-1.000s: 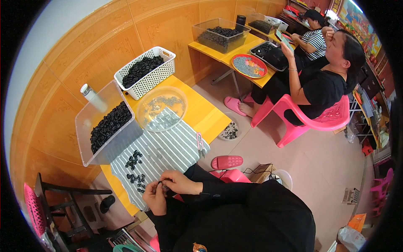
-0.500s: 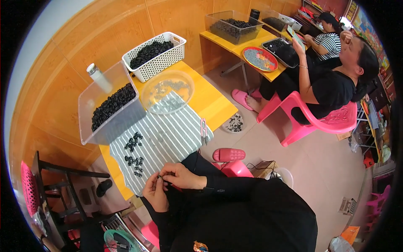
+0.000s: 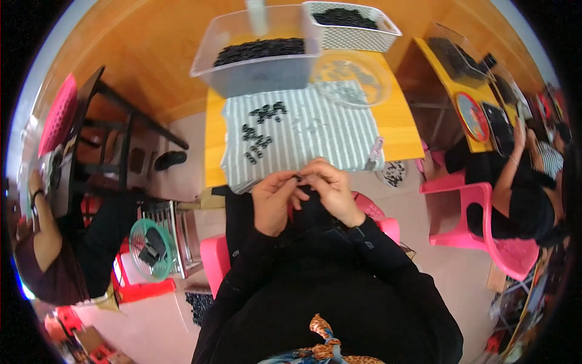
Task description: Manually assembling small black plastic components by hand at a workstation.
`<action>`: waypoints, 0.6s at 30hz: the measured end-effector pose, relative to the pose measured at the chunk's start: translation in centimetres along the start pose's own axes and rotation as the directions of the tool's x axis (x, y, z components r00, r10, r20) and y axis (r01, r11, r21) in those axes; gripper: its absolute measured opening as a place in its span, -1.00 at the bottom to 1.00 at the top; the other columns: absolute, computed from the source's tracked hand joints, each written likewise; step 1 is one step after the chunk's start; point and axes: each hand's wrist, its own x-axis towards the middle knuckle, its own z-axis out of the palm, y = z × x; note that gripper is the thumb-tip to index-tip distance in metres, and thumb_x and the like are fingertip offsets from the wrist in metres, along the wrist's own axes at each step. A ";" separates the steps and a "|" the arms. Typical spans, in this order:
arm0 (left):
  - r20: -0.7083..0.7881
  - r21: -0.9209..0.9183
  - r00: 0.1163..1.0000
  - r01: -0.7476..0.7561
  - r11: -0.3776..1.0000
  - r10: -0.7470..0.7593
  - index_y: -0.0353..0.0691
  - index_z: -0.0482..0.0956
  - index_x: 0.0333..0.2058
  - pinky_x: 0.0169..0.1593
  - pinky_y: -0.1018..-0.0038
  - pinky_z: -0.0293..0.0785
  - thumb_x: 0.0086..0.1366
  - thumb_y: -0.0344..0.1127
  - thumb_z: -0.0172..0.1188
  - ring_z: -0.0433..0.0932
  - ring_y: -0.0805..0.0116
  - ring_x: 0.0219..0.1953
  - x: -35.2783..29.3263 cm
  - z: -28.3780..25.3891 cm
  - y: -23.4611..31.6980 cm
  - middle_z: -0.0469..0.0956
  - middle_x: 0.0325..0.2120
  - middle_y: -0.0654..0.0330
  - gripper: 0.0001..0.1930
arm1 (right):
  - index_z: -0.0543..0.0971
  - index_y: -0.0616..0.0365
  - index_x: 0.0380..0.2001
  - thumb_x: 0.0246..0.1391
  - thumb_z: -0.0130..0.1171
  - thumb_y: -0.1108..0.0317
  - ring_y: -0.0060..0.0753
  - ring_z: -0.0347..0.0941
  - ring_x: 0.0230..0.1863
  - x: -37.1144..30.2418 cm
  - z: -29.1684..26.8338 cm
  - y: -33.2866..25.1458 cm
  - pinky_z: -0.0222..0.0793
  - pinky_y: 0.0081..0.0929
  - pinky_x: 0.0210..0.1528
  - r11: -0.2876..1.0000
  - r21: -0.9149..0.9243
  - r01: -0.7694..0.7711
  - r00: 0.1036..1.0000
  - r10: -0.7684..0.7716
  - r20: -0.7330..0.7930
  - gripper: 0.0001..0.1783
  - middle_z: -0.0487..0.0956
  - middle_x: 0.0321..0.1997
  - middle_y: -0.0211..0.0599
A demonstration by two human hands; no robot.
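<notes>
My left hand (image 3: 273, 201) and my right hand (image 3: 333, 190) meet just in front of the table's near edge, fingertips pinched together. Between them is a small dark piece (image 3: 298, 179), mostly hidden, too small to tell its kind. Beyond my hands a grey-and-white striped cloth (image 3: 315, 142) covers part of the yellow table. Small black parts (image 3: 257, 141) lie in loose clusters on the cloth's left half. Tiny pale bits are scattered near its middle. A round clear tray (image 3: 383, 91) with small grey pieces sits on the cloth's far right corner.
At the table's back stand a clear plastic bin (image 3: 260, 79) and a white basket (image 3: 357, 40), both holding black parts. A pink-handled tool (image 3: 376, 151) lies on the cloth's right edge. People sit at both sides. A teal basket (image 3: 151, 270) is at left, a pink chair (image 3: 464, 212) at right.
The view has swung left, so the table now lies straight ahead and a person at the left shows more. My hands stay pinched together at the small dark piece.
</notes>
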 end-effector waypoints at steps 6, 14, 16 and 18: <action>-0.012 0.047 1.000 -0.011 0.999 0.012 -0.42 0.50 -0.21 -0.61 0.65 0.38 0.24 -0.51 0.07 0.57 0.38 -0.55 -0.4 -1.0 -0.3 0.58 -0.45 0.06 -0.84 | 0.47 0.32 -0.21 0.12 -0.03 0.62 -0.62 0.44 -0.30 -0.2 1.0 0.4 0.37 -0.66 -0.23 0.994 0.081 -0.079 0.997 0.081 -0.013 -0.84 0.45 -0.33 -0.39; -0.003 0.137 0.999 -0.035 0.990 0.036 -0.43 0.51 -0.20 -0.59 0.66 0.39 0.23 -0.53 0.07 0.56 0.42 -0.55 -0.5 -0.6 -0.7 0.58 -0.44 0.08 -0.82 | 0.46 0.30 -0.16 0.12 0.02 0.58 -0.66 0.43 -0.33 -0.5 0.6 0.6 0.36 -0.71 -0.25 0.993 0.051 -0.104 0.993 0.107 -0.045 -0.81 0.47 -0.35 -0.41; 0.003 0.151 0.999 -0.042 0.988 0.042 -0.42 0.51 -0.20 -0.58 0.66 0.39 0.23 -0.53 0.07 0.56 0.43 -0.55 -0.4 -0.7 -0.8 0.58 -0.44 0.08 -0.82 | 0.46 0.29 -0.16 0.12 0.02 0.58 -0.66 0.42 -0.34 -0.4 0.5 0.7 0.36 -0.71 -0.25 0.993 0.049 -0.104 0.994 0.105 -0.036 -0.80 0.47 -0.35 -0.41; 0.005 0.158 0.998 -0.057 0.986 0.056 -0.42 0.51 -0.19 -0.57 0.66 0.39 0.23 -0.53 0.06 0.55 0.45 -0.55 -0.3 -0.8 -0.7 0.58 -0.43 0.09 -0.82 | 0.46 0.29 -0.16 0.12 0.03 0.57 -0.67 0.42 -0.34 -0.1 0.6 0.7 0.35 -0.71 -0.26 0.991 0.056 -0.121 0.992 0.122 -0.019 -0.80 0.48 -0.35 -0.42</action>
